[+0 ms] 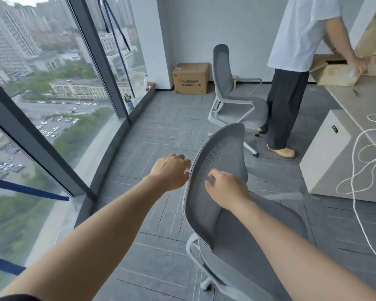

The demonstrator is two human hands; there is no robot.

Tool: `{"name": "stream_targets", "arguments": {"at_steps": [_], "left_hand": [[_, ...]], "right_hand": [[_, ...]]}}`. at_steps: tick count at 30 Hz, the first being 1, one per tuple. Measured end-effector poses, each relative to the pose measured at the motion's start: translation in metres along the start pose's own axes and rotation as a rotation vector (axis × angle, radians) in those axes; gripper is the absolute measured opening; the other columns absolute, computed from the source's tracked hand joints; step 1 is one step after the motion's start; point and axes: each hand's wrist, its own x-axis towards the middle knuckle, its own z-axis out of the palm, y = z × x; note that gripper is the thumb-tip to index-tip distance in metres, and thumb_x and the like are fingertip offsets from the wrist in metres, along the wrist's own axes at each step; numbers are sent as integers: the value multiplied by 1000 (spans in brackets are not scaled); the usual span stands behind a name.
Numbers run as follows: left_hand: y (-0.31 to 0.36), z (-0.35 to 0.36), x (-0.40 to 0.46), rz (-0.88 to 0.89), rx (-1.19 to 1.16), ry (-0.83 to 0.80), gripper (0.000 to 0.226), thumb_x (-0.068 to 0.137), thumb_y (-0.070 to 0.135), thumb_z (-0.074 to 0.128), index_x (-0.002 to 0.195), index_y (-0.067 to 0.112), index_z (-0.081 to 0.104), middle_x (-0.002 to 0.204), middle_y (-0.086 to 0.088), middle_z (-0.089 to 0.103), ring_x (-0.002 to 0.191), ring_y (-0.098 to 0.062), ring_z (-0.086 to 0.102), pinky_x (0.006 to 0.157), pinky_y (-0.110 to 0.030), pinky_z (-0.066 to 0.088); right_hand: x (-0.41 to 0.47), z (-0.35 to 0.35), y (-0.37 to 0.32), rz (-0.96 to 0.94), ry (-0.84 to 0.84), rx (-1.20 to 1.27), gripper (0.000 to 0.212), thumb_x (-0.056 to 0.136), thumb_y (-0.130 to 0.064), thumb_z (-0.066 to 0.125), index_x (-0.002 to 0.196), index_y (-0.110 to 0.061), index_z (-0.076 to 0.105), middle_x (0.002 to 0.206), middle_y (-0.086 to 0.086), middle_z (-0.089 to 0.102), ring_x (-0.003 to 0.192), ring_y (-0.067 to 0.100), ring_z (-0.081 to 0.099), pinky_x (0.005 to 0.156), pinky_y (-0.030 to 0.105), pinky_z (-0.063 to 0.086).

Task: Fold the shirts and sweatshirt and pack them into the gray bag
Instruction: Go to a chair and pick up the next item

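Note:
No shirt, sweatshirt or gray bag shows in the head view. My left hand reaches forward with loosely curled fingers, its fingertips right at the left rim of a gray mesh chair's backrest. My right hand hovers in front of the backrest's mesh, fingers loosely bent, holding nothing. Neither hand visibly grips the chair.
A second gray chair stands farther back, with a cardboard box by the wall. A person in a white shirt handles a box at the desk on the right. White cables hang off the desk. Floor-to-ceiling windows line the left.

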Motion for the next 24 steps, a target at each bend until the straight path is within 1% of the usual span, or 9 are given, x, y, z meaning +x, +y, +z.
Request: {"name": "stream_targets", "arguments": {"at_steps": [2,5,9,13,16,17,20,22,24], "left_hand": [[-18,2,9,-4,-9,-10,30,96,35,49,122,22,58,119,1,59,109,-20,56,79,-34,51],[-43,5,29,16,-12,-22,30,97,34,48,122,22,58,120,2,59,108,-19,56,77,-32,49],[-77,11,68,96,-39,-16,29,96,33,47,121,22,58,122,2,59,107,-20,57,77,-33,49],[-111,17,108,271,-45,-27,30,96,33,46,123,22,56,122,2,58,109,-20,55,80,-36,50],[-130,21,137,417,-60,-31,31,97,32,46,125,21,54,123,1,56,113,-23,54,83,-38,50],[-133,24,145,464,-65,-36,32,97,32,46,126,21,52,123,0,56,114,-24,53,84,-39,50],[-132,31,168,600,-84,-72,41,95,30,48,134,23,44,126,-3,53,119,-26,51,86,-43,51],[-124,36,186,680,-97,-86,49,93,28,51,140,25,37,130,-4,49,122,-26,47,89,-44,50],[-113,39,205,771,-106,-81,56,92,26,54,144,26,31,138,-3,41,127,-26,41,96,-44,46]], "right_hand": [[18,4,-6,28,11,16,40,95,-47,41,127,-25,52,111,-1,67,101,25,61,76,33,43],[42,10,-12,107,38,26,45,94,-52,39,129,-26,50,108,-3,68,101,24,61,76,34,42],[77,20,-19,250,69,55,49,93,-55,40,132,-26,48,105,-2,68,98,24,62,76,34,46],[103,36,-35,427,118,79,55,90,-59,39,136,-29,43,109,-3,66,95,24,62,75,35,49],[113,45,-51,555,162,86,58,90,-59,39,140,-28,40,116,-4,64,102,26,60,83,39,49],[114,48,-56,597,172,87,61,89,-60,39,141,-27,39,117,-3,63,103,26,60,85,40,49],[111,54,-71,715,187,75,68,86,-67,39,140,-26,39,113,-2,63,101,24,61,83,40,51],[106,57,-78,776,199,83,64,84,-68,40,134,-27,43,109,-4,63,98,23,61,81,40,52],[106,59,-83,844,206,82,56,87,-63,42,128,-25,45,111,-3,61,99,24,61,82,39,51]]}}
